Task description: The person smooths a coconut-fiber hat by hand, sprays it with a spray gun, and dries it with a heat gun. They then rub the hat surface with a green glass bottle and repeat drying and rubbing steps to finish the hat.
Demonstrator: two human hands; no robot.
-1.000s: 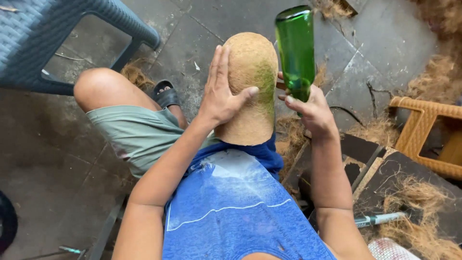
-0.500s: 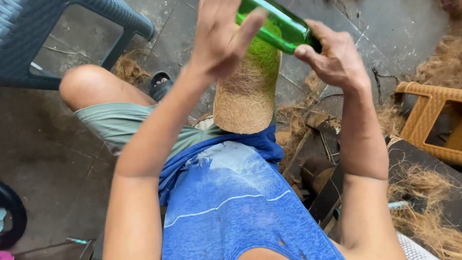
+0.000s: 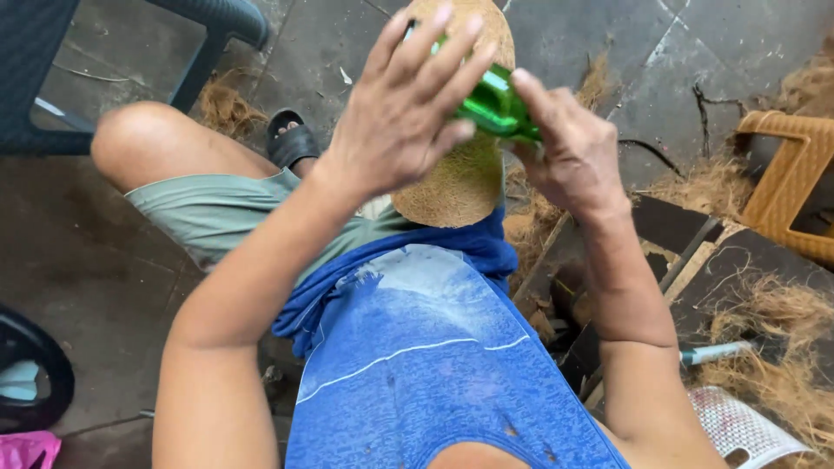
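A dark plastic chair (image 3: pixel 52 78) stands on the grey stone floor (image 3: pixel 591 52), a black sandal (image 3: pixel 291 139) near it. A tan plastic stool (image 3: pixel 786 187) sits among loose coconut fibre (image 3: pixel 773 347).

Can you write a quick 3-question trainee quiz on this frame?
1. True or false: both hands are on the green glass bottle.
2. The bottle lies across which thing? A) the tan fibre-covered rounded form B) the woven tan stool C) the dark plastic chair
3. Fill in: the person's lap is covered by a ____ cloth.

Key
1. True: the left hand lies over the bottle with fingers spread, and the right hand grips its near end.
2. A
3. blue
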